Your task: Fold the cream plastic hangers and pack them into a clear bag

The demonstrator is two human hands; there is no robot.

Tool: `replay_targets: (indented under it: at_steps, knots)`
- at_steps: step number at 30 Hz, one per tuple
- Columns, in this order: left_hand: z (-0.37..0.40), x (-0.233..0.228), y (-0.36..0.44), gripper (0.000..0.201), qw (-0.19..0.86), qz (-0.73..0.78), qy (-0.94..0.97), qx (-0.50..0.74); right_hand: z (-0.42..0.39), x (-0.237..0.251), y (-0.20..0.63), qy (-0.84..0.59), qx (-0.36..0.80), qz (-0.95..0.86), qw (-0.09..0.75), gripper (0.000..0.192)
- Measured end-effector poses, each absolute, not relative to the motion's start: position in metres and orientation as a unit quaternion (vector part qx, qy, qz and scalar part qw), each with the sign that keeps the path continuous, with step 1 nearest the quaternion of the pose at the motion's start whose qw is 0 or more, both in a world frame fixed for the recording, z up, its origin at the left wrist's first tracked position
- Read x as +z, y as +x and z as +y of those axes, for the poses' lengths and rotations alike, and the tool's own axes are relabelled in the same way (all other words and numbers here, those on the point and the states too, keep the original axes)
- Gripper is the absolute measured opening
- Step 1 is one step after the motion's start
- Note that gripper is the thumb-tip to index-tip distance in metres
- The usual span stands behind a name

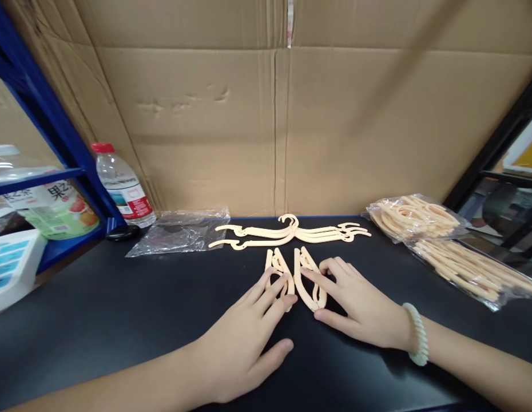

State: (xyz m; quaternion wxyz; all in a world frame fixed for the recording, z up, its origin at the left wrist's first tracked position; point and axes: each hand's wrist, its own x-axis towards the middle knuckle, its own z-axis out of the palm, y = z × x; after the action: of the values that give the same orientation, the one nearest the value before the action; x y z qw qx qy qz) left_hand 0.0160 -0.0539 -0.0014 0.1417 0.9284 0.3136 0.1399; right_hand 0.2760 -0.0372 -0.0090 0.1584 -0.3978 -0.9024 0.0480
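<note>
Flat, open fingers of the left hand (249,320) and right hand (356,303) press two beige clips (294,274) on the worktop (120,320), gripping neither; one sideways nudge could slide them askew.

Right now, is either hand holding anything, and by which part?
Nothing is lifted. The left hand presses fingertips on one cream plastic clip, the right hand on the other clip, both flat on the table.

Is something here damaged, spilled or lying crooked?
Nothing stands out. Left hand and right hand rest fingers on two folded hangers on the table. The open hangers, empty bag and upright bottle look intact.
</note>
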Motion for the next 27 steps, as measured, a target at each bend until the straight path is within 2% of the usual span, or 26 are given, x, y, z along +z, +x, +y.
replay_targets:
  at_steps: [10, 16, 20, 27]
  knots:
    - [-0.0553, -0.0086, 0.016, 0.057, 0.143, 0.327, 0.92, 0.163, -0.0368, -0.0072, 0.277, -0.383, 0.06, -0.904, 0.181, 0.053]
    - [-0.0561, -0.0072, 0.0181, 0.058, 0.143, 0.341, 0.917, 0.149, -0.0335, -0.0093, 0.2774, -0.375, 0.069, -0.904, 0.195, 0.038]
    - [-0.0547, -0.005, 0.0176, 0.061, 0.146, 0.346, 0.917, 0.139, -0.0332, -0.0079, 0.2786, -0.342, 0.087, -0.913, 0.202, 0.035]
    - [-0.0567, -0.0054, 0.0194, 0.058, 0.102, 0.361, 0.92, 0.116, -0.0345, -0.0087, 0.2791, -0.321, 0.09, -0.916, 0.222, 0.031]
